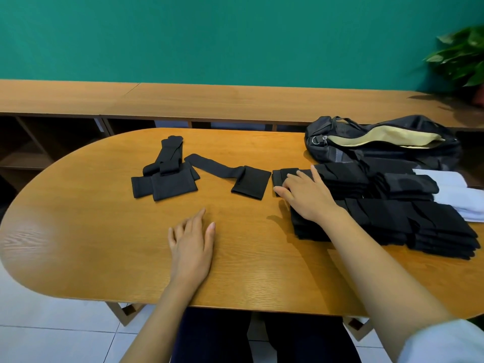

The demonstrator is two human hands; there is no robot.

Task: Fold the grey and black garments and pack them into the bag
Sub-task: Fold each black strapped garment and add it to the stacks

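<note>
One left hand (191,244), one right hand (306,197), one bag (330,153), one table (99,244), black garments (392,224) uncountably overlapped.

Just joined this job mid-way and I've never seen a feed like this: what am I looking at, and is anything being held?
No machine: a person's two bare hands, seen by one head-worn camera looking down. The left hand lies open on the oval wooden table, holding nothing. The right hand lies on the end of the far stack of folded black garments; whether it grips is unclear. A nearer black stack and white folded cloth lie right. A black strappy garment and a black half-folded garment lie mid-table. The open black bag with pale lining sits far right.
</note>
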